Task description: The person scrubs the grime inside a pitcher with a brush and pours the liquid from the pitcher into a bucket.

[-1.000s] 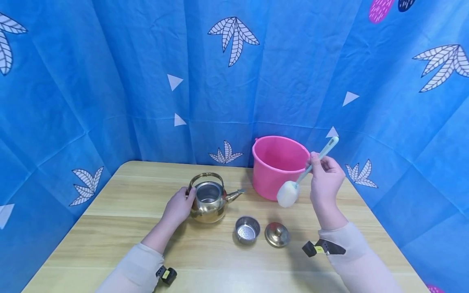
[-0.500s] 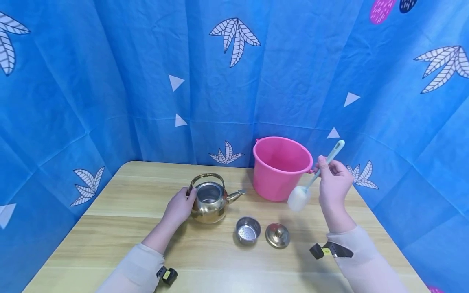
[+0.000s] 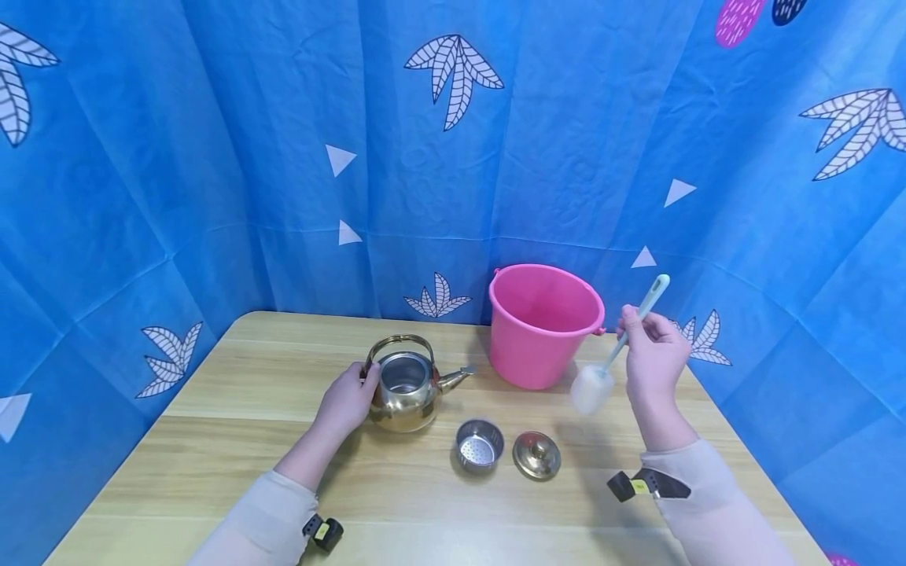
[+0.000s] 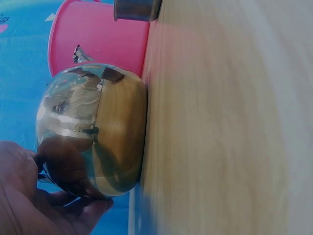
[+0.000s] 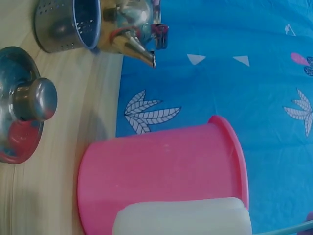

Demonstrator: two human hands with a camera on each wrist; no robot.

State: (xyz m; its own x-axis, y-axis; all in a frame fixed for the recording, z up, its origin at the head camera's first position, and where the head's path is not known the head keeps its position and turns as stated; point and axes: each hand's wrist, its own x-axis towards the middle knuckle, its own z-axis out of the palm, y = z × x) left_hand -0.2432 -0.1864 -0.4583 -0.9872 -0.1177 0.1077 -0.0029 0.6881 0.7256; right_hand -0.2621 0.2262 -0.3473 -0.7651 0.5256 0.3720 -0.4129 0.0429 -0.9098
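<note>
The gold kettle (image 3: 402, 405) stands lidless on the table, its spout facing right. My left hand (image 3: 348, 401) grips it at its left side, by the foot of the raised handle. In the left wrist view, fingers (image 4: 93, 215) bend along the shiny kettle body (image 4: 93, 132). With my right hand (image 3: 654, 358) I pinch the pale green handle of a sponge brush (image 3: 593, 389), white head down and slightly blurred, in the air right of the pink bucket. Its white head (image 5: 183, 218) fills the bottom of the right wrist view.
A pink bucket (image 3: 524, 354) stands at the back right. In front of the kettle sit a perforated metal strainer (image 3: 479, 446) and a gold lid (image 3: 536, 456), knob up. A blue patterned curtain (image 3: 425, 173) hangs behind the wooden table (image 3: 248, 377).
My right hand has moved right and slightly down with the sponge brush, away from the bucket's front. The left hand and the kettle stay put.
</note>
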